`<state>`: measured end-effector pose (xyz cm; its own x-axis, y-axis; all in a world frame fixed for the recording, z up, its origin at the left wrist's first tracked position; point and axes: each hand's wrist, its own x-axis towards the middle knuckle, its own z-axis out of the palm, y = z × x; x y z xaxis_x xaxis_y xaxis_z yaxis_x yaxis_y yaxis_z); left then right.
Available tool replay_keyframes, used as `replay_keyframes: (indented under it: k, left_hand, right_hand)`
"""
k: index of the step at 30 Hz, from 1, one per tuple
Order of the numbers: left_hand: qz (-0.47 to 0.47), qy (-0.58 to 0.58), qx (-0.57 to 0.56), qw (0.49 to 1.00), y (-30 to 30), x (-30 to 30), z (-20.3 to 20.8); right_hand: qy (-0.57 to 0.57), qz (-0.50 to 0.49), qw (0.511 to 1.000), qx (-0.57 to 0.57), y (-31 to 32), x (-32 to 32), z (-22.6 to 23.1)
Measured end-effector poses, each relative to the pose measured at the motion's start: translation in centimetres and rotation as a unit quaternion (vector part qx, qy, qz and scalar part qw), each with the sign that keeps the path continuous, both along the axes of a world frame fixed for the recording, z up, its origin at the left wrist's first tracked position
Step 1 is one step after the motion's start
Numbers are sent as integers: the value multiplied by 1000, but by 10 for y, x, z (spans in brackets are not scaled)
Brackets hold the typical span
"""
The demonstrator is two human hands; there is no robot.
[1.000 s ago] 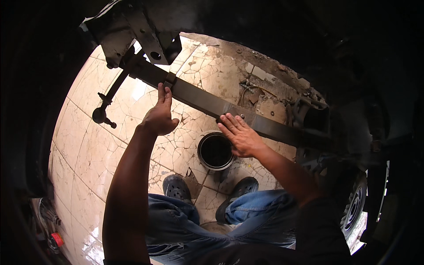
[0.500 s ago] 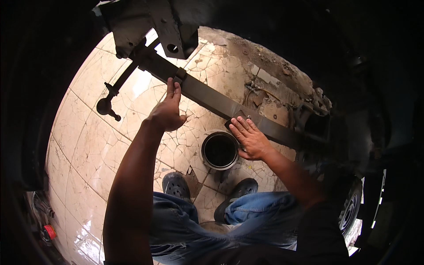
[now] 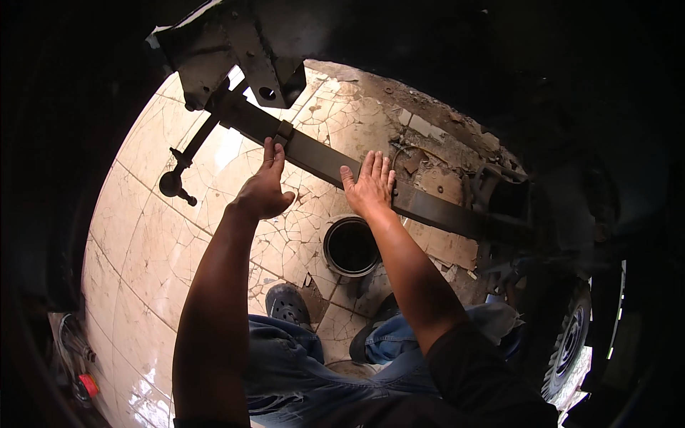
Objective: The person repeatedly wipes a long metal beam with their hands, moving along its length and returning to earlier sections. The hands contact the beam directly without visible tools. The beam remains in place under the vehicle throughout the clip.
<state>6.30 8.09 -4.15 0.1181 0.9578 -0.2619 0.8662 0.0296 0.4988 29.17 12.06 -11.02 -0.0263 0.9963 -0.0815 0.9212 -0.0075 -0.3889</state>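
A long dark metal beam of rectangular section runs slantwise from the upper left to the right. My left hand has its fingers stretched out, their tips at the beam beside a small raised collar. Flat against the beam's middle lies my right hand, fingers and thumb spread. Neither hand grips anything. From the beam's left end a rod with a ball-shaped joint sticks out toward me. Below my right hand stands a round can with a dark inside, partly behind my right forearm.
A dark metal bracket with a hole hangs over the beam's left end. Broken tile and rubble lie behind the beam. My clog rests on cracked floor tiles. A wheel stands at the lower right, a red object at the lower left.
My right hand has slid left and away from me along the beam, turning so its fingers point away. My left hand stays by the collar. The view has shifted slightly.
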Motion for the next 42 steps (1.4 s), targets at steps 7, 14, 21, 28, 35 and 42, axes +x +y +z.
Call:
replay_keyframes:
  k: [7, 14, 21, 28, 35, 42]
  left_hand:
    - [3, -15, -34, 999, -2, -2, 8]
    - [-9, 13, -30, 999, 2, 2, 6]
    - [5, -15, -49, 999, -5, -5, 7]
    - [-8, 13, -25, 1000, 1, 6, 9]
    - [-1, 12, 0, 1000, -3, -8, -2]
    - [-12, 0, -23, 1000, 2, 4, 7]
  right_hand:
    - [-19, 11, 1000, -14, -15, -8, -1]
    - [-35, 64, 997, -19, -17, 5, 4]
    - [-145, 307, 939, 51, -65, 82, -9]
    - [-174, 353, 914, 102, -60, 104, -15]
    - [-102, 359, 921, 114, -61, 102, -11]
    - [-122, 201, 964, 123, -64, 142, -18]
